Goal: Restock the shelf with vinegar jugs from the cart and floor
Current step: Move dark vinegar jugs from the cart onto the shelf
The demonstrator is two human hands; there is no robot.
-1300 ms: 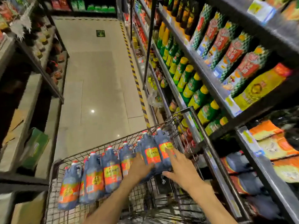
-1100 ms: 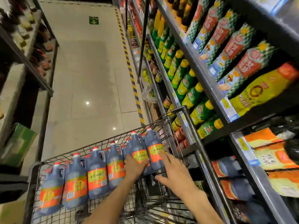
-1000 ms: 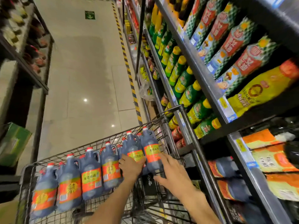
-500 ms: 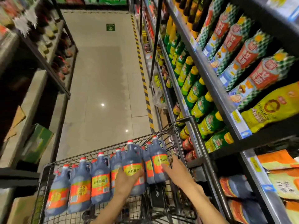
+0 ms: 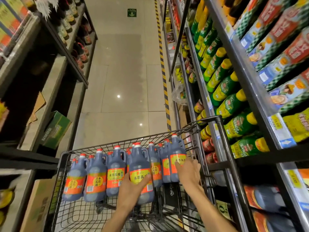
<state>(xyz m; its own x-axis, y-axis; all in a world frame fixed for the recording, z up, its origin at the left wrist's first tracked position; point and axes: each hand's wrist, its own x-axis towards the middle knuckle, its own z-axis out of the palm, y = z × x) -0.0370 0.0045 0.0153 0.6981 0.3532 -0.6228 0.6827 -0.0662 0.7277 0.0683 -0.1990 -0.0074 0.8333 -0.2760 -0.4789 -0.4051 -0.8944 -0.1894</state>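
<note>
Several dark vinegar jugs with red caps and orange labels stand in a row across a wire shopping cart (image 5: pixel 61 158). My left hand (image 5: pixel 132 186) grips one vinegar jug (image 5: pixel 141 168) around its body, pulled a little toward me out of the row. My right hand (image 5: pixel 188 173) rests with fingers spread on the side of the rightmost jug (image 5: pixel 177 158) at the cart's right end. More jugs (image 5: pixel 264 198) lie on their sides on the low shelf at the right.
The right shelving (image 5: pixel 247 67) holds green-and-yellow bottles and seasoning packs above the cart. A left shelf unit (image 5: pixel 50 91) carries dark bottles and a green box (image 5: pixel 56 129). Tiled aisle floor (image 5: pixel 123 81) stretches ahead past the cart; a cardboard box (image 5: pixel 38 208) stands at lower left.
My left hand has drawn its jug slightly nearer and lower out of the row. My right hand has slid onto the rightmost jug's label. The view has tilted.
</note>
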